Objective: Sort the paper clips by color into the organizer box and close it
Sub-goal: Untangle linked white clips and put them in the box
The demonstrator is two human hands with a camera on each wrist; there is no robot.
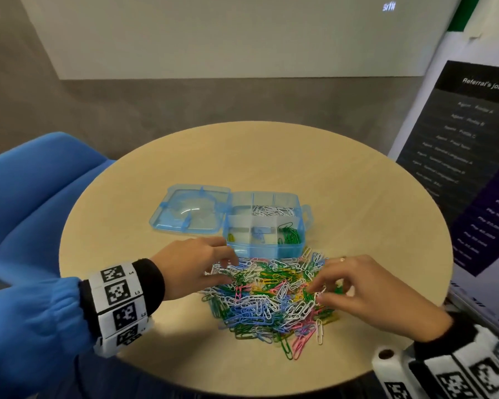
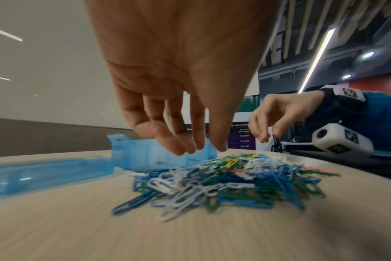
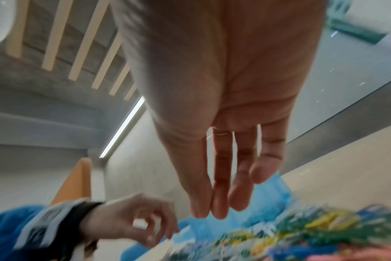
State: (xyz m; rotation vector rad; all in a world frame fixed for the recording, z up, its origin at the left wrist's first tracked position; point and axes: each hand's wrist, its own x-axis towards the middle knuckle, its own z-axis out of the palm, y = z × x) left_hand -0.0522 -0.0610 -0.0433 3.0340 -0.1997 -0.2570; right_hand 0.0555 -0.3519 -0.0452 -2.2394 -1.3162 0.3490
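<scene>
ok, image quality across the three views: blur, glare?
Head: sharp, glare streak on the open lid. Left wrist: left hand fairly crisp, paper clip pile and table smeared. Right wrist: worst, right hand and clips heavily motion-blurred.

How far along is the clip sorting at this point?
Early. The organizer box lies open, holding some white clips, green clips and a few others. Both the left hand and right hand pick at the big mixed pile. Most sorting and closing remain.

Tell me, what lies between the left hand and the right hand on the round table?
The mixed-colour heap of paper clips lies between left hand and right hand, in the head view.
</scene>
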